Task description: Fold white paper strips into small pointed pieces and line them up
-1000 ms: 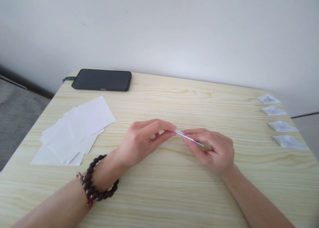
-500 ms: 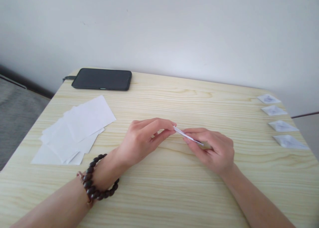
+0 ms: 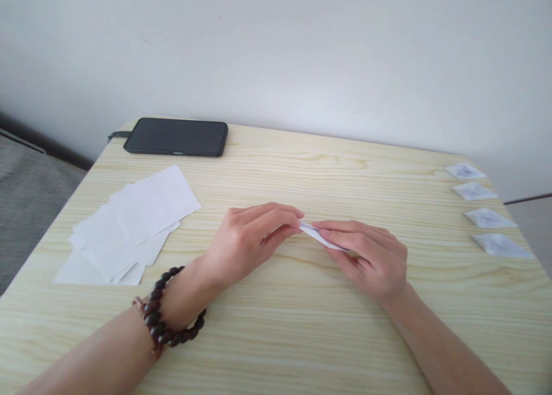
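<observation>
A small piece of folded white paper (image 3: pixel 321 236) is held just above the table between my two hands. My left hand (image 3: pixel 254 237), with dark beads on its wrist, pinches the paper's left end between thumb and fingers. The right end is gripped by my right hand (image 3: pixel 371 257), its fingers lying over the top and the thumb underneath. My fingers hide part of the paper, so its full shape cannot be made out.
Loose white paper sheets (image 3: pixel 150 202) lie overlapping at the left. A black phone (image 3: pixel 176 137) with a cable sits at the back left. Several folded paper diamonds (image 3: pixel 500 245) form a column along the right edge of the wooden table (image 3: pixel 276 337). Behind stands a white wall.
My right fingers have shifted over the top of the folded paper, which is tilted so more of its near face shows. My left hand has barely moved.
</observation>
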### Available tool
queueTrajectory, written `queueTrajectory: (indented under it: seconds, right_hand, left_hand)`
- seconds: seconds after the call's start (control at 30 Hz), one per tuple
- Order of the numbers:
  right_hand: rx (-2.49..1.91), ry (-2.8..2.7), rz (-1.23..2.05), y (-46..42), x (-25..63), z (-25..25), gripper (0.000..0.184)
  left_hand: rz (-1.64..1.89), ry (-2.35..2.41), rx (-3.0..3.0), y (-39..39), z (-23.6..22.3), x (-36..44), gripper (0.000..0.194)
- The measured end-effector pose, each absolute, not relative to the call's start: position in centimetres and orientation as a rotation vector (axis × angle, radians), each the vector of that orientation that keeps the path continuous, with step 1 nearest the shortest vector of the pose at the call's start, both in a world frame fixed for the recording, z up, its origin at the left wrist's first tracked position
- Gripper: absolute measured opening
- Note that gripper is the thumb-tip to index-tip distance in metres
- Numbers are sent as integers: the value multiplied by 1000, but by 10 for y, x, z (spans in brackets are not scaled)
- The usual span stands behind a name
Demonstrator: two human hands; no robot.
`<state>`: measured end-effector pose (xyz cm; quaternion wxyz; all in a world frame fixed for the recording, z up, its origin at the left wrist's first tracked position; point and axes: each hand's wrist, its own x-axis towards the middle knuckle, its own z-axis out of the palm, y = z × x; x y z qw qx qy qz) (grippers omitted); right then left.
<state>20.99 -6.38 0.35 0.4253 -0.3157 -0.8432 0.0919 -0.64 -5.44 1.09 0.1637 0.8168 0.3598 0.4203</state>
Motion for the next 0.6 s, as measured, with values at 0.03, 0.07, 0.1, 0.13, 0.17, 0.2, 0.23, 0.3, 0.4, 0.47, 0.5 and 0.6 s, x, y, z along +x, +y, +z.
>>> queueTrajectory:
  seconds: [0.03, 0.07, 0.1, 0.13, 0.17, 0.2, 0.23, 0.3, 0.4, 0.47, 0.5, 0.6]
  right_hand:
    - [-783, -2111, 229, -64, 210, 3, 20]
    - [-779, -2111, 232, -63, 210, 3, 21]
    - [-777, -2109, 238, -63, 210, 4, 21]
    - [-782, -2107, 247, -64, 210, 4, 21]
    - [-791, -2105, 261, -64, 209, 4, 21]
    - [-805, -2101, 280, -64, 208, 5, 21]
    - [-822, -2095, 301, -65, 207, 5, 21]
    - [-855, -2071, 328, -66, 206, 5, 22]
    - [-892, -2019, 290, -67, 204, 4, 24]
    - [-924, -2000, 235, -68, 204, 3, 24]
    - [-939, -1998, 215, -68, 204, 2, 24]
    - [-966, -2002, 205, -69, 204, 1, 22]
  left_hand:
    - [1191, 1021, 2325, -54, 11, -6, 7]
    - [1187, 1018, 2312, -54, 11, -6, 8]
    - [1185, 1016, 2292, -54, 12, -6, 10]
    - [1182, 1016, 2267, -55, 12, -6, 11]
    - [1182, 1020, 2238, -55, 12, -6, 11]
    - [1185, 1029, 2205, -55, 12, -5, 11]
    - [1193, 1045, 2168, -56, 12, -4, 10]
    - [1231, 1099, 2077, -57, 11, -3, 3]
    - [1266, 1184, 1937, -57, 10, -1, 10]
    - [1255, 1196, 1890, -57, 10, 0, 11]
    - [1247, 1195, 1876, -57, 10, 0, 10]
    - [1230, 1188, 1835, -56, 9, 0, 10]
